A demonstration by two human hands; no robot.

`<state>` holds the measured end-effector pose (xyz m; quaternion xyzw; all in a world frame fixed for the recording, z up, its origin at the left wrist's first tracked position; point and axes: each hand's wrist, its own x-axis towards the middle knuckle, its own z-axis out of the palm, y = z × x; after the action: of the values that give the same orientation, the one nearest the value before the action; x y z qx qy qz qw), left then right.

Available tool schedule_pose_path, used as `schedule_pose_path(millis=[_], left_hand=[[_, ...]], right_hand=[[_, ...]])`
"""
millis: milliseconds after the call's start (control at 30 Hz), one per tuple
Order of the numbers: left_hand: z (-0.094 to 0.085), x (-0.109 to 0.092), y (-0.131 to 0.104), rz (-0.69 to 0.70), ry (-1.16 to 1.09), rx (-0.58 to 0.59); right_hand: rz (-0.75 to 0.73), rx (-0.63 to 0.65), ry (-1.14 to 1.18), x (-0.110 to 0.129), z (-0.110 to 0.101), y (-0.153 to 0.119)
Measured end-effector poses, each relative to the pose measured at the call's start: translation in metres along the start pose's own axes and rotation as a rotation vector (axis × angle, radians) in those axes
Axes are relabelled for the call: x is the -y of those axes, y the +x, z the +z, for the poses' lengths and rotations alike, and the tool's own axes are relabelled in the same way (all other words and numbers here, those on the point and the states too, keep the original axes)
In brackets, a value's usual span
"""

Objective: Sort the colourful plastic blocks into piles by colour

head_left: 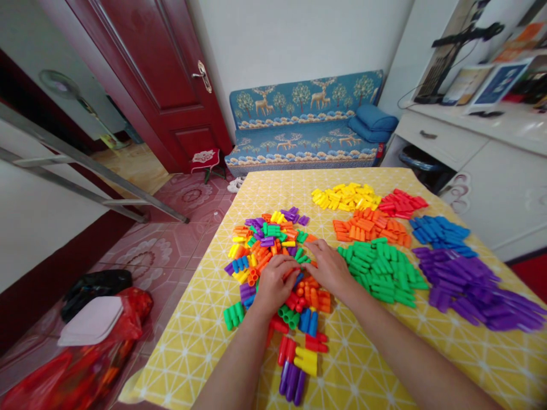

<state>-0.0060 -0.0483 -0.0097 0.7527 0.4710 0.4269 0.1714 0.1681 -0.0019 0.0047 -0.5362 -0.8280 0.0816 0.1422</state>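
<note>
A mixed pile of plastic building pieces (267,242), made of joined tubes in several colours, lies before me on the table. My left hand (276,283) is over its near middle, fingers curled in against the thumb; a bit of red shows by the fingertips, but what they hold is not clear. Just to its right, my right hand (330,269) reaches over the pile's edge. Its fingers are stretched out and apart from the thumb, close to green pieces (301,255). Nearer to me lie a purple piece (293,382) and a yellow piece (306,361).
Sorted heaps lie to the right: yellow (346,197), red (401,204), orange (371,226), green (382,270), blue (442,233) and purple (474,287). A patterned yellow cloth (192,359) covers the table. Beyond are a blue sofa (299,142) and a white cabinet (499,188).
</note>
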Motion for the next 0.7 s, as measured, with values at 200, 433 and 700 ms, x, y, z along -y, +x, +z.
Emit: schedule_pose_path(millis=[200, 433, 700], left_hand=[[-0.0003, -0.0009, 0.0002, -0.002, -0.006, -0.002], [0.0002, -0.0006, -0.0003, -0.003, -0.013, 0.000], [0.0008, 0.0004, 0.0000, -0.006, -0.005, -0.003]], right_hand=[[0.006, 0.054, 0.029, 0.0036, 0.0027, 0.0092], [0.001, 0.059, 0.136, 0.0023, 0.0058, 0.0063], [-0.147, 0.141, 0.238, 0.0092, 0.0084, 0.0062]])
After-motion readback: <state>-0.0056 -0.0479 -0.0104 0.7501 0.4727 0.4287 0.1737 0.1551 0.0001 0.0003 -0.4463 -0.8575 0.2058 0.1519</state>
